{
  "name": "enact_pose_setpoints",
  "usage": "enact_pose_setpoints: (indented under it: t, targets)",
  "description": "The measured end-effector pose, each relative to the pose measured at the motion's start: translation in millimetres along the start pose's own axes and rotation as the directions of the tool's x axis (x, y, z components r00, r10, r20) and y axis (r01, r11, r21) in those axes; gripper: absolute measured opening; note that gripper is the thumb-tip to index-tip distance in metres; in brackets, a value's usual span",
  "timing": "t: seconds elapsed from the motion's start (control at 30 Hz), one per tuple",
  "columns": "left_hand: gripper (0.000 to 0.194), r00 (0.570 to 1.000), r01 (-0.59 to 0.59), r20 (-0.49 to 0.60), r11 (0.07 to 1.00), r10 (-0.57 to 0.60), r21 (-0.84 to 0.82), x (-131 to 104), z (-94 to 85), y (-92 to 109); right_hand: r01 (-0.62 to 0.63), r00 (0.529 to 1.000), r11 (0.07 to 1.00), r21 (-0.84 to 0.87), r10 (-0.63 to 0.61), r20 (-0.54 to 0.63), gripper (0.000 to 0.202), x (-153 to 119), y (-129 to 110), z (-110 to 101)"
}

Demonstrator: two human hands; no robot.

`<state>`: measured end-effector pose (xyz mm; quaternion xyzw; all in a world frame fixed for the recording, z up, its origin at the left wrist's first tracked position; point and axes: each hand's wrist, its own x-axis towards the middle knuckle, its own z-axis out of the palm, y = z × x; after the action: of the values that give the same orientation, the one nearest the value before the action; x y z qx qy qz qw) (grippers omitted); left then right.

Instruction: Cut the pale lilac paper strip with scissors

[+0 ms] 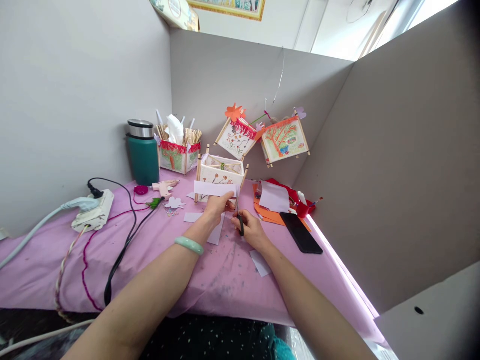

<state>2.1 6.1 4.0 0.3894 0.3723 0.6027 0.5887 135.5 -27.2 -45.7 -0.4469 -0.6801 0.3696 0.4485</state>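
My left hand, with a pale green bangle on its wrist, holds a white paper strip up above the pink tablecloth. My right hand grips small black-handled scissors, whose blades point up and touch the strip's right end. Both hands meet just in front of a small paper lantern box framed with wooden sticks. Loose white paper scraps lie on the cloth beside my wrists.
A green thermos, a decorated box of wooden sticks and two hanging painted lanterns stand at the back. A power strip with cables and a glue gun lie left. A black phone and orange paper lie right. Grey partitions enclose the desk.
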Motion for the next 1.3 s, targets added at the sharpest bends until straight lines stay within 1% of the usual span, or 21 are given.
enact_pose_setpoints:
  t: [0.17, 0.4, 0.57, 0.7, 0.9, 1.03, 1.2, 1.3]
  targets:
    - [0.015, 0.999, -0.018, -0.028, 0.999, 0.017, -0.03, 0.6, 0.1, 2.5, -0.014, 0.999, 0.998, 0.06, 0.012, 0.04, 0.032, -0.3, 3.8, 1.3]
    - [0.012, 0.998, -0.036, -0.05, 0.998, 0.034, -0.05, 2.3, -0.5, 3.3, -0.041, 0.997, 0.995, 0.09, 0.035, 0.073, 0.029, -3.7, -2.4, 1.8]
    - [0.014, 0.998, -0.039, -0.049, 0.998, 0.037, -0.043, 2.5, -0.7, 2.2, -0.043, 0.997, 0.994, 0.1, 0.036, 0.074, 0.03, -3.7, -2.2, 2.1]
    - [0.018, 0.999, -0.018, -0.036, 1.0, 0.017, -0.015, 2.3, -1.2, -0.5, -0.045, 0.997, 0.993, 0.108, 0.038, 0.066, 0.032, -2.7, 0.7, 2.2]
    - [0.018, 1.0, -0.014, -0.025, 1.0, 0.014, -0.009, 2.9, -1.7, -2.9, -0.026, 0.998, 0.998, 0.059, 0.023, 0.058, 0.029, -2.6, 0.9, 1.1]
    - [0.02, 1.0, -0.002, -0.029, 1.0, 0.002, 0.009, 2.7, -1.0, -2.6, 0.001, 1.0, 1.0, 0.017, -0.001, 0.03, 0.03, -1.8, 1.3, 0.5]
    - [0.018, 1.0, 0.009, 0.002, 1.0, -0.009, -0.012, 2.0, -0.4, -1.6, 0.011, 1.0, 1.0, -0.01, -0.011, 0.009, 0.03, -0.6, 1.1, 0.3]
    - [0.017, 1.0, 0.026, 0.002, 0.999, -0.026, -0.021, 1.8, -0.2, -1.5, 0.013, 1.0, 0.999, -0.036, -0.013, 0.0, 0.029, -0.7, -0.9, 0.0]
